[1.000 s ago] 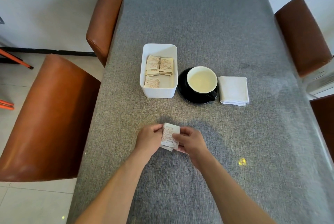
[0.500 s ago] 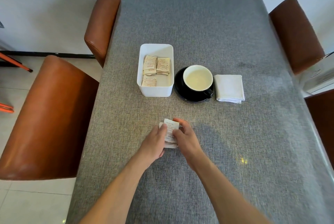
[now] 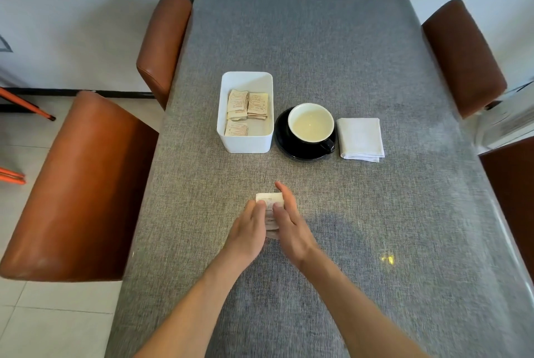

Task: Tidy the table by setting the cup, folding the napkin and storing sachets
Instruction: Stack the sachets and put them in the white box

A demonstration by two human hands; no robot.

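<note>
A small stack of pale sachets point(image 3: 270, 201) lies on the grey table point(image 3: 318, 39), pressed between my left hand point(image 3: 250, 227) and my right hand point(image 3: 289, 223). Both hands have their fingers extended along the stack's sides. Farther back stands a white rectangular box point(image 3: 245, 142) holding several sachets point(image 3: 247, 107). To its right a cup point(image 3: 311, 123) with a pale inside sits on a black saucer point(image 3: 284, 143). A folded white napkin point(image 3: 360, 137) lies to the right of the saucer.
Brown leather chairs stand along both sides: two on the left point(image 3: 72, 190) point(image 3: 164, 39), one at the right point(image 3: 462, 54), and part of another at the right edge point(image 3: 511, 198). A tiled floor shows at the lower left.
My hands have slid the sachet stack a little away from me and flattened alongside it; before, my fingertips pinched it from both sides.
</note>
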